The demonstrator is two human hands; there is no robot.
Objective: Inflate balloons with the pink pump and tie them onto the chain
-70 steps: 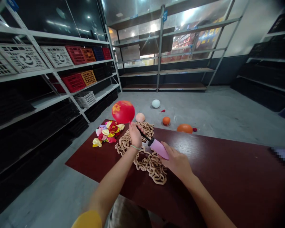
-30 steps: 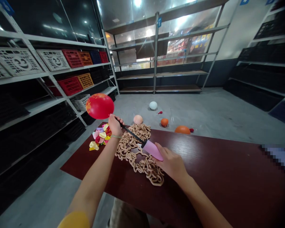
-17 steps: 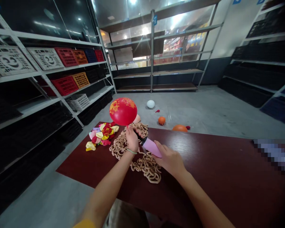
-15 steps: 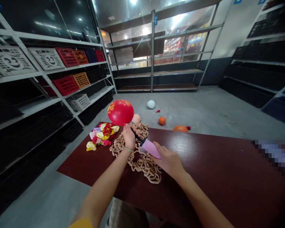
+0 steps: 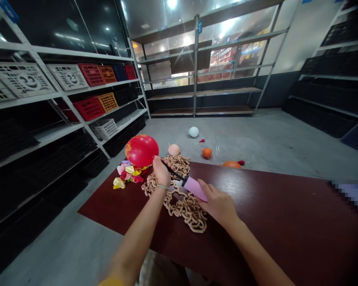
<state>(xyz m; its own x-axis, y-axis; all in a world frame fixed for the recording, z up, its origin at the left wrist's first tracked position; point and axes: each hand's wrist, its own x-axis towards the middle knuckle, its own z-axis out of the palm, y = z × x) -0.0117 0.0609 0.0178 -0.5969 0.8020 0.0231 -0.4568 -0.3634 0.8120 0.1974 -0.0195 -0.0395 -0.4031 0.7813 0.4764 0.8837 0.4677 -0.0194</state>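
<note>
One red balloon [image 5: 141, 150] blown up round and taut, its neck on the black hose of a pink hand pump [image 5: 195, 188], just above the table; left hand [image 5: 161, 171] around that neck, fingers [image 5: 158, 163] pinching it, right hand [image 5: 217, 206] curled over the pump's barrel. Beside them, a heap of flat, uninflated balloons [image 5: 127, 172] and a tangled tan chain [image 5: 186, 210] (linked loops, perhaps twisted balloon) on a dark red wooden table [image 5: 256, 230]. Beyond, a white balloon [image 5: 193, 132] and an orange balloon [image 5: 207, 153] on a concrete floor [image 5: 256, 139], then steel shelving [image 5: 195, 71] and plastic crates [image 5: 91, 75].

This looks like a shop stockroom. Metal shelves [image 5: 195, 67] hold plastic crates [image 5: 91, 74], with a lit store [image 5: 217, 65] beyond the glass [image 5: 241, 47]
</note>
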